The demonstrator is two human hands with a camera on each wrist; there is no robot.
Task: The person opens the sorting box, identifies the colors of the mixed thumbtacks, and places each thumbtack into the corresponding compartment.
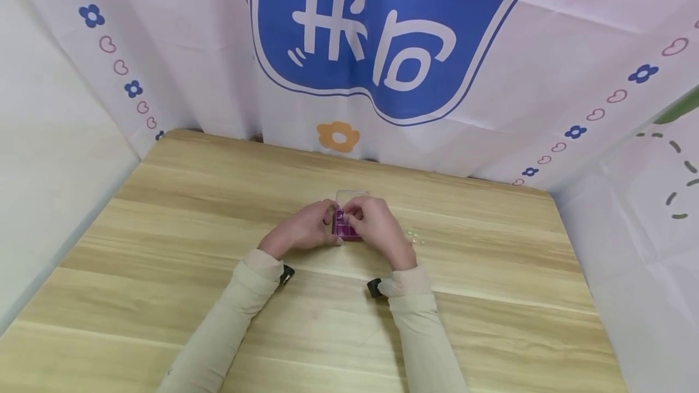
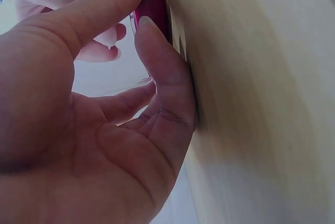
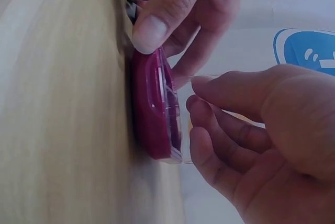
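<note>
Here's the bench point(image 1: 519, 332), and toward its far edge sits the purple case point(image 3: 149, 103): light, stiff, slick plastic, I'd judge, best held by its sides. My left hand point(image 1: 311, 223) has its fingers clamped on the left side; my right hand point(image 1: 377, 223) has thumb and forefinger nearly together above, holding what, I can't tell. Rightward lie tiny pale beads point(image 1: 414, 240).

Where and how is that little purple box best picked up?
Probably by the solid outer walls of the purple box, coming from the person's left, as the left hand does. Those walls are thick and rounded; the top is open over its compartments, and the thin clear lid is swung open on the far side, so I'd avoid gripping there.
</note>
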